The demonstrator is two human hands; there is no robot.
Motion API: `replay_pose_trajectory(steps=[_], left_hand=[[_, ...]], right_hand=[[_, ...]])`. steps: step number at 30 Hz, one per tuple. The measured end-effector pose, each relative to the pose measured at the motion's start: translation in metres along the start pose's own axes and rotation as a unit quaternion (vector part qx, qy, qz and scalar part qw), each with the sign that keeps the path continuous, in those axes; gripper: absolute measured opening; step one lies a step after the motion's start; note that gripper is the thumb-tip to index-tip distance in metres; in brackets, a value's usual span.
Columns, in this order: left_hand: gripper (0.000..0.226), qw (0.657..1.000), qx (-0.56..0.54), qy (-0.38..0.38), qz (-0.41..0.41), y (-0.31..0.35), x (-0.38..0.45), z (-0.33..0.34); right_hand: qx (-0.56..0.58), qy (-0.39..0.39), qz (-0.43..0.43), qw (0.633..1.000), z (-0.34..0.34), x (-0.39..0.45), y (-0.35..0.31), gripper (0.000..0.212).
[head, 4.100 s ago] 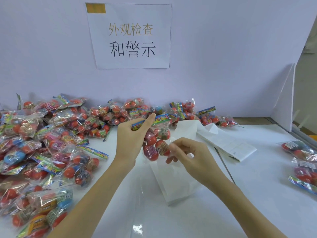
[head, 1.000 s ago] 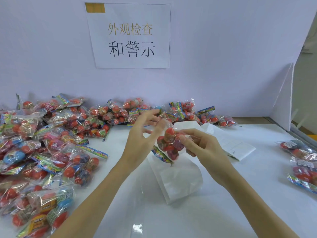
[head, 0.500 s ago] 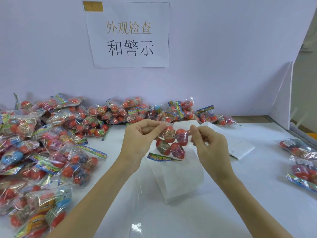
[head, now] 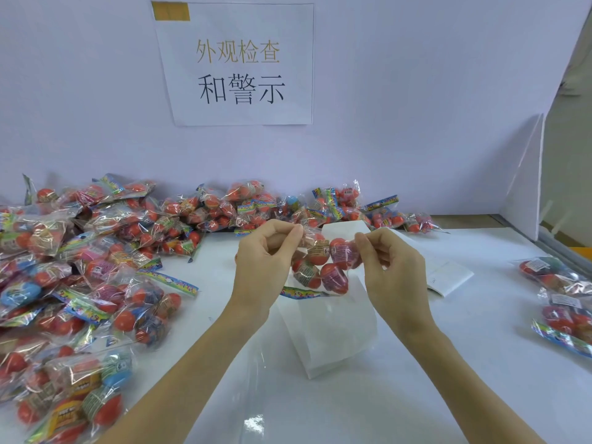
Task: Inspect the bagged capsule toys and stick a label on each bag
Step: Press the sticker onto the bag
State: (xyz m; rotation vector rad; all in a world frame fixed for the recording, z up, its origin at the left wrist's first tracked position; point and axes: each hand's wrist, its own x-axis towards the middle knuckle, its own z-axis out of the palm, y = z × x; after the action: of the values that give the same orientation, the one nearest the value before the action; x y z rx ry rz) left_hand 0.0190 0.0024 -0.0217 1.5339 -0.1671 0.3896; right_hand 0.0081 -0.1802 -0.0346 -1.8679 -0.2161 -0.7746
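A clear bag of red capsule toys (head: 322, 262) hangs upside down between my hands above the white table, its coloured header strip at the bottom. My left hand (head: 266, 254) pinches the bag's upper left corner. My right hand (head: 389, 264) pinches the upper right corner. Under the bag lies a long white strip of label backing paper (head: 326, 334), which runs toward the back right to a folded sheet of labels (head: 448, 274). No loose label shows in either hand.
A big heap of bagged capsule toys (head: 83, 270) covers the left side and runs along the back wall. A few bags with white labels (head: 563, 299) lie at the right edge. A paper sign (head: 237, 64) hangs on the wall.
The bag was flipped: earlier it hung by its header from my left hand; now its header points down and both hands pinch the upper corners, stretching it flat.
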Motion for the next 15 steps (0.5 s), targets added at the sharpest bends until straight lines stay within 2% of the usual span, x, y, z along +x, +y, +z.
replay_pose_trajectory(steps=[4, 6, 8, 10, 12, 15], left_hand=[[0.011, 0.999, 0.035, -0.008, 0.033, 0.000, -0.001, 0.000], [0.010, 0.997, 0.036, 0.019, 0.064, 0.000, 0.000, -0.001], [0.009, 0.995, 0.013, 0.032, 0.096, 0.001, 0.002, -0.004], [0.009, 0.994, -0.015, -0.004, 0.109, 0.005, 0.001, -0.004], [0.008, 0.989, -0.035, -0.079, 0.119, 0.007, -0.001, -0.002], [0.007, 0.976, 0.007, -0.162, 0.145, 0.007, -0.003, -0.002]], right_hand=[[-0.020, -0.041, 0.011, 0.999, 0.000, 0.000, 0.001, 0.023], [0.023, -0.068, 0.061, 0.996, -0.003, 0.001, 0.001, 0.019], [0.118, -0.089, 0.134, 0.980, -0.007, 0.003, -0.004, 0.028], [0.248, -0.127, 0.212, 0.937, -0.009, 0.005, -0.011, 0.046], [0.331, -0.164, 0.260, 0.892, -0.011, 0.006, -0.013, 0.054], [0.370, -0.166, 0.258, 0.877, -0.011, 0.007, -0.009, 0.040]])
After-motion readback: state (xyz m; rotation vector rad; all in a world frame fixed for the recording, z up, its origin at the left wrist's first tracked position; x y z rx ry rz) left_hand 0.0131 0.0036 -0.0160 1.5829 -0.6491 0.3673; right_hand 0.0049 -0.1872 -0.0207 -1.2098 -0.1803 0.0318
